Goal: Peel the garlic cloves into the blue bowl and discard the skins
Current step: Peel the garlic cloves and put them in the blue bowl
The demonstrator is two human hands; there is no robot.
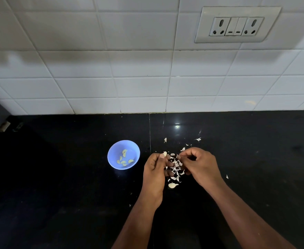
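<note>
Both forearms extend forward and converge. Left hand [155, 168]: fingers curled, thumb and forefinger pinching a small pale piece at the tips. Right hand [199, 164]: fingers curled inward, fingertips close to the left hand's.

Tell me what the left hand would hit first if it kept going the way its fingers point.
The left hand points up and right, so probably the skins piled between both hands, then the right hand. Depth is unclear.
</note>
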